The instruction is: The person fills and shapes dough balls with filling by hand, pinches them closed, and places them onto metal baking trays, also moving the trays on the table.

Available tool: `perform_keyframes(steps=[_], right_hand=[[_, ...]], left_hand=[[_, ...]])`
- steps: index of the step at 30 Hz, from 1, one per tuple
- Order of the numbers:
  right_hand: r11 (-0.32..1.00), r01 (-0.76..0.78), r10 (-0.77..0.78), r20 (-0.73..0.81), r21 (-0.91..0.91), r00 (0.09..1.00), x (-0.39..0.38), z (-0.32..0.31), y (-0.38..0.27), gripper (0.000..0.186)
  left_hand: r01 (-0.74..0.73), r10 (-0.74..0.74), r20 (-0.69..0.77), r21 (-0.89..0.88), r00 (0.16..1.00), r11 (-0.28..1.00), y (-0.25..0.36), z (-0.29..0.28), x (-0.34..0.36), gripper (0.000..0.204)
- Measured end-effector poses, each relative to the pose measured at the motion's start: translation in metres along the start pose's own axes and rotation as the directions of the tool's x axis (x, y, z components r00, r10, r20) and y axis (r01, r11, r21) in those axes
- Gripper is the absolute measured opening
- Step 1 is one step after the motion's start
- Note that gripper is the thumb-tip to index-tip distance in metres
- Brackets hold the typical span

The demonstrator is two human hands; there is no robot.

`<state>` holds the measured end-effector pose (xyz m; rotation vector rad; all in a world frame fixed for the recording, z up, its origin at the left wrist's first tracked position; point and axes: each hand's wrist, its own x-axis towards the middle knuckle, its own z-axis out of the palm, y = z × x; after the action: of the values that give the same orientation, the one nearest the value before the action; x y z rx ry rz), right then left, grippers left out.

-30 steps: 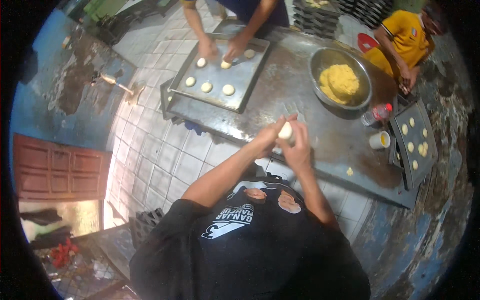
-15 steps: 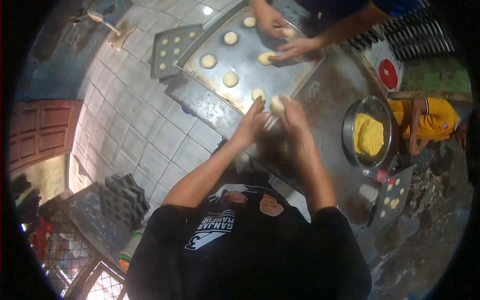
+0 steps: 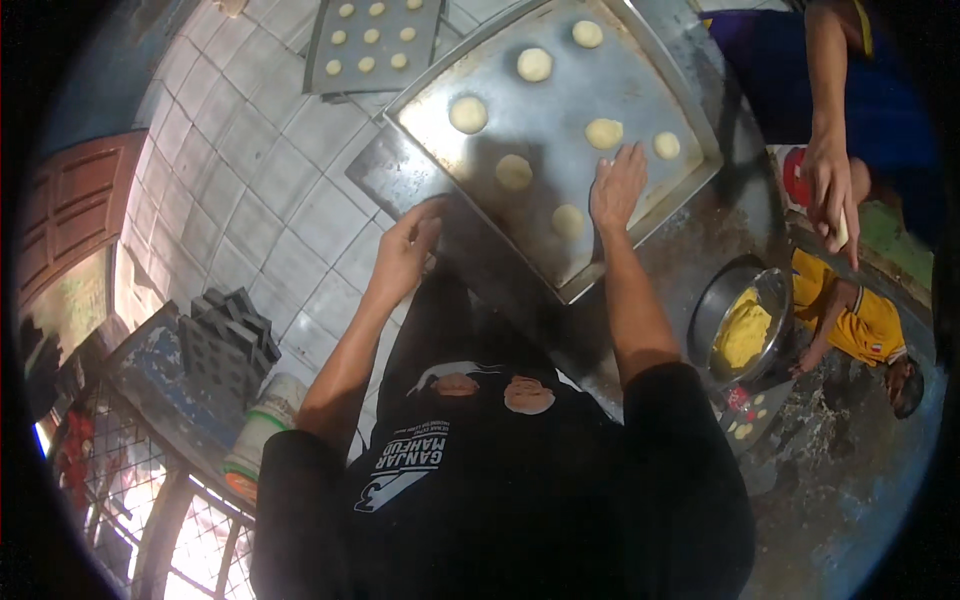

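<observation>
My right hand [image 3: 618,190] hangs over the big metal baking tray [image 3: 644,207], fingers stretched out, the tips just below a pale dough ball [image 3: 604,133]. A smaller dough ball [image 3: 667,145] lies right of those fingers, and another dough ball [image 3: 568,220] is left of the wrist. Several more sit spaced apart farther up the tray. Left of the tray's near corner, my left hand [image 3: 408,250] is raised with loosely bent fingers; nothing shows in it, though its palm is partly hidden.
A co-worker's hand [image 3: 832,195] at the right pinches a small pale piece. A metal bowl [image 3: 702,330] of yellow dough [image 3: 743,332] stands right of the tray. Another tray [image 3: 350,62] with small dough balls lies far left; stacked dark moulds [image 3: 232,340] are lower left.
The dough ball in my right hand no longer shows there; that hand has moved over the tray and opened. My left hand has drawn away leftward. The co-worker's hands have left the tray.
</observation>
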<state>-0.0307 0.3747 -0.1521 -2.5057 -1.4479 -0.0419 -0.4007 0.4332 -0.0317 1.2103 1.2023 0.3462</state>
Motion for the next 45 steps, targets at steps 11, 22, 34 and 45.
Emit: perform_keyframes(steps=[11, 22, 34, 45], right_hand=[[0.893, -0.118, 0.129, 0.005, 0.434, 0.992, 0.047, -0.012, -0.037, 0.034], [0.664, 0.073, 0.183, -0.257, 0.745, 0.949, -0.203, -0.239, -0.046, 0.033], [-0.103, -0.151, 0.537, 0.183, 0.983, 0.823, -0.401, -0.306, 0.076, 0.030], [0.792, -0.095, 0.260, -0.192, 0.603, 0.946, -0.388, -0.285, 0.137, 0.018]], left_hand=[[-0.217, 0.218, 0.051, -0.020, 0.975, 0.976, 0.042, 0.062, -0.008, 0.032], [-0.075, 0.155, 0.191, -0.370, 0.969, 0.926, 0.044, 0.222, -0.100, 0.045], [-0.153, 0.132, 0.486, 0.003, 0.864, 0.988, 0.026, 0.385, -0.255, 0.040], [-0.030, -0.052, 0.702, 0.104, 0.711, 0.994, -0.068, 0.409, -0.196, 0.040]])
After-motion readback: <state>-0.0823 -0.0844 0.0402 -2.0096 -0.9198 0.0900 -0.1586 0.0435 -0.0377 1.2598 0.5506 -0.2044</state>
